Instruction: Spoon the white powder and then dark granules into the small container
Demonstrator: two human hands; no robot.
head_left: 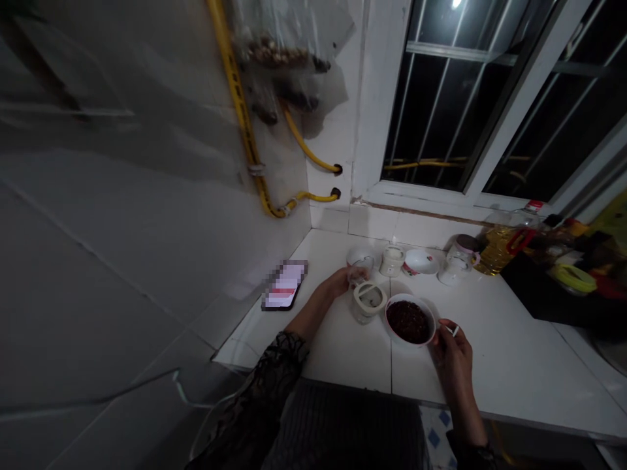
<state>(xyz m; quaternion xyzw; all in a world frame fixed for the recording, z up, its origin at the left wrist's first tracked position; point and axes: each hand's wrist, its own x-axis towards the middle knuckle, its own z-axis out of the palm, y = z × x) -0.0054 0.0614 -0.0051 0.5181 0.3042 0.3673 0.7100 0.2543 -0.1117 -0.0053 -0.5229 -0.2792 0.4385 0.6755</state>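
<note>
A lidded seasoning jar (pixel 364 313) with a pale rim and see-through top stands on the white tiled counter. My left hand (pixel 347 281) has its fingers closed at the jar's back left side, where a clear handle seems to be. Just right of the jar is a white bowl (pixel 410 342) filled with a dark reddish-brown, grainy mix (pixel 407 321). Beside the bowl's right rim, my right hand (pixel 454 352) is closed with a small white stick-like piece (pixel 455 331) showing between its fingers. The rest of that piece is hidden.
Behind stand a clear bowl (pixel 361 257), another jar (pixel 392 261), a white patterned bowl (pixel 422 262) and a dark-lidded jar (pixel 456 262). An oil bottle (pixel 496 251) stands near a dark box (pixel 531 287). A phone (pixel 285 285) lies left; yellow pipe (pixel 240 108) runs down the wall.
</note>
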